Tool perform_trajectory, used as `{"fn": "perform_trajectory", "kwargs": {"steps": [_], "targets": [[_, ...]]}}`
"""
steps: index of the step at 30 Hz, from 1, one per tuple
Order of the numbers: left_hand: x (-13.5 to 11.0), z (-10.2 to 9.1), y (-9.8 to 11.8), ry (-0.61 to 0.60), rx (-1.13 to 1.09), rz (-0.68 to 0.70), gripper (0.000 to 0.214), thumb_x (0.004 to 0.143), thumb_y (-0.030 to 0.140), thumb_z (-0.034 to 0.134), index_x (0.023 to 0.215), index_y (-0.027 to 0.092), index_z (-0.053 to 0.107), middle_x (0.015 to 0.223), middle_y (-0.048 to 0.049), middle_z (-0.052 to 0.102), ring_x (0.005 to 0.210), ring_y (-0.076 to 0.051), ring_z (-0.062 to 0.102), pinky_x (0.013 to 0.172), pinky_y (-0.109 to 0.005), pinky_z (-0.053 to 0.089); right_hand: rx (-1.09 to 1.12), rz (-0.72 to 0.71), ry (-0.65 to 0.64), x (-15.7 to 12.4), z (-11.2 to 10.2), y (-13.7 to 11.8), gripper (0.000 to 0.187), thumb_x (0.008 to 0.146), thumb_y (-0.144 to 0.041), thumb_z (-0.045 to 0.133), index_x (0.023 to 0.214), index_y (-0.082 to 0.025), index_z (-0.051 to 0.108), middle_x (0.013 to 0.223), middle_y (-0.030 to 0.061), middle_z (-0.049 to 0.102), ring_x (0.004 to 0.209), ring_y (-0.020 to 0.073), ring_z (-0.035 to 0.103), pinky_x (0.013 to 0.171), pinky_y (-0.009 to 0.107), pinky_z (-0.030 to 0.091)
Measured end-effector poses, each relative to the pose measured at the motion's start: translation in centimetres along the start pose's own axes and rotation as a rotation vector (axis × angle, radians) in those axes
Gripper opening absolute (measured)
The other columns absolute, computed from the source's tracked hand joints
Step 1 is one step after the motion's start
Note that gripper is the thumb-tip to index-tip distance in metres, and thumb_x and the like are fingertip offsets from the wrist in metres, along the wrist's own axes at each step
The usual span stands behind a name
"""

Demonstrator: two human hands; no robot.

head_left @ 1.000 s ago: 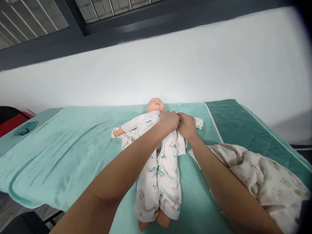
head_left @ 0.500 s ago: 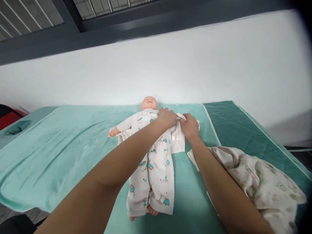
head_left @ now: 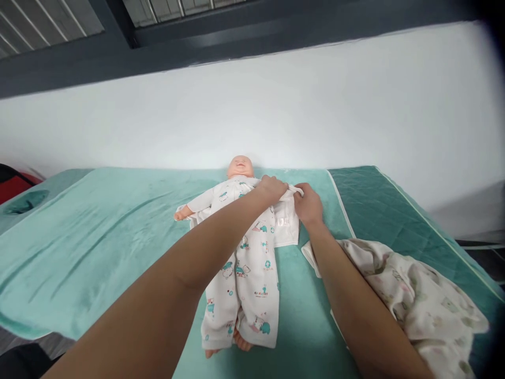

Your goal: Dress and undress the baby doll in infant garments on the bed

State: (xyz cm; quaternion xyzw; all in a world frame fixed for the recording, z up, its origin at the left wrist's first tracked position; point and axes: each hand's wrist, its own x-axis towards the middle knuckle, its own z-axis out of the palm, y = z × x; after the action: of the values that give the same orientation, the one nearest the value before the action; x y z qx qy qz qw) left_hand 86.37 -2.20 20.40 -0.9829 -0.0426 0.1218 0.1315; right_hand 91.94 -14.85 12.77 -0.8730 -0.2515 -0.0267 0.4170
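A baby doll lies on its back on a teal towel, dressed in a white printed romper. The doll's one visible arm sticks out to the left and its bare feet show at the near end. My left hand is closed on the romper fabric at the doll's chest. My right hand pinches the romper's open flap and sleeve beside it, on the doll's far-side shoulder. Both hands almost touch each other. The doll's other arm is hidden under the fabric and my hands.
A crumpled cream patterned blanket lies at the right, near my right forearm. A darker green quilted mat covers the table's right part. A white wall rises right behind the doll's head. Something red sits at the far left.
My hands have stayed at the doll's chest and shoulder, shifting the romper flap slightly. The view has drifted, so the doll appears a little farther left and lower.
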Motion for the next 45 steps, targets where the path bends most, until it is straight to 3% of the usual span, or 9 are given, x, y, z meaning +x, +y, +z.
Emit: {"fn": "perform_trajectory", "kwargs": {"steps": [16, 23, 25, 28, 29, 34, 39, 42, 45], "targets": [[-5.7, -3.2, -2.4, 0.018, 0.133, -0.047, 0.054, 0.073, 0.004, 0.065, 0.123, 0.017, 0.054, 0.116, -0.0143, 0.064, 0.108, -0.029, 0.056, 0.083, -0.037, 0.043, 0.346, 0.067, 0.085, 0.5, -0.9, 2.2, 0.037, 0.076, -0.020, 0.044, 0.108, -0.017, 0.063, 0.108, 0.0137, 0.068, 0.102, 0.0293, 0.061, 0.094, 0.048, 0.045], [-5.8, -2.0, -1.4, 0.013, 0.049, -0.014, 0.051, 0.078, 0.004, 0.059, 0.126, 0.016, 0.051, 0.120, -0.0151, 0.062, 0.111, -0.029, 0.056, 0.086, -0.039, 0.045, 0.743, 0.046, 0.000, 1.2, -1.4, 2.5, 0.048, 0.066, -0.019, 0.050, 0.114, -0.018, 0.056, 0.116, 0.0138, 0.069, 0.106, 0.0250, 0.066, 0.089, 0.043, 0.053], [-5.1, -1.2, -0.9, 0.001, 0.001, -0.026, 0.052, 0.078, 0.004, 0.058, 0.128, 0.017, 0.050, 0.122, -0.0147, 0.062, 0.113, -0.028, 0.056, 0.089, -0.040, 0.045, 0.811, 0.062, 0.097, 0.7, -1.8, 2.1, 0.049, 0.064, -0.016, 0.046, 0.111, -0.018, 0.057, 0.117, 0.0135, 0.068, 0.110, 0.0252, 0.065, 0.095, 0.046, 0.051], [-4.3, -0.6, -0.2, 0.000, -0.055, -0.024, 0.052, 0.079, 0.007, 0.058, 0.130, 0.017, 0.051, 0.125, -0.0151, 0.060, 0.114, -0.029, 0.056, 0.091, -0.041, 0.045, 0.549, -0.028, 0.346, -1.5, -1.8, 0.1, 0.045, 0.073, -0.016, 0.041, 0.114, -0.018, 0.060, 0.123, 0.0126, 0.064, 0.120, 0.0251, 0.059, 0.107, 0.051, 0.043], [-4.3, -0.6, -0.2, 0.003, -0.073, -0.019, 0.050, 0.080, 0.010, 0.058, 0.130, 0.016, 0.052, 0.126, -0.0154, 0.060, 0.113, -0.029, 0.057, 0.091, -0.042, 0.046, 0.460, -0.114, 0.347, -2.5, -1.6, -0.9, 0.045, 0.077, -0.017, 0.040, 0.118, -0.020, 0.060, 0.127, 0.0118, 0.062, 0.124, 0.0251, 0.055, 0.110, 0.051, 0.040], [-8.3, -0.6, -2.4, 0.103, -0.207, -0.037, 0.030, 0.091, 0.027, 0.049, 0.116, 0.017, 0.063, 0.126, -0.0121, 0.062, 0.113, -0.025, 0.059, 0.091, -0.037, 0.048, 0.487, -0.516, -0.115, -6.8, 0.3, -5.1, 0.047, 0.094, -0.029, 0.044, 0.141, -0.028, 0.049, 0.149, 0.0065, 0.048, 0.139, 0.0223, 0.043, 0.119, 0.046, 0.034], [-16.9, 2.7, -5.3, 0.594, -0.647, -0.382, 0.035, 0.096, 0.040, 0.045, 0.122, 0.024, 0.062, 0.130, -0.0059, 0.063, 0.125, -0.023, 0.055, 0.106, -0.038, 0.044, 0.542, -0.473, -0.401, -7.8, 1.5, -5.7, 0.053, 0.098, -0.045, 0.049, 0.148, -0.028, 0.043, 0.154, 0.0050, 0.042, 0.144, 0.0217, 0.037, 0.124, 0.046, 0.027], [-19.7, 5.5, -5.4, 0.690, -0.938, -0.508, 0.040, 0.094, 0.046, 0.050, 0.125, 0.024, 0.059, 0.136, -0.0064, 0.060, 0.127, -0.021, 0.055, 0.109, -0.035, 0.043, 0.579, -0.445, -0.455, -7.7, 1.7, -5.6, 0.052, 0.097, -0.049, 0.050, 0.145, -0.029, 0.046, 0.154, 0.0047, 0.043, 0.144, 0.0219, 0.038, 0.123, 0.046, 0.028], [-19.8, 7.4, -5.1, 0.742, -1.129, -0.579, 0.047, 0.091, 0.048, 0.056, 0.132, 0.023, 0.055, 0.144, -0.0079, 0.054, 0.134, -0.022, 0.051, 0.113, -0.035, 0.040, 0.596, -0.404, -0.476, -7.6, 1.7, -5.7, 0.052, 0.096, -0.050, 0.053, 0.144, -0.030, 0.048, 0.153, 0.0045, 0.045, 0.143, 0.0225, 0.040, 0.120, 0.045, 0.034]]}}
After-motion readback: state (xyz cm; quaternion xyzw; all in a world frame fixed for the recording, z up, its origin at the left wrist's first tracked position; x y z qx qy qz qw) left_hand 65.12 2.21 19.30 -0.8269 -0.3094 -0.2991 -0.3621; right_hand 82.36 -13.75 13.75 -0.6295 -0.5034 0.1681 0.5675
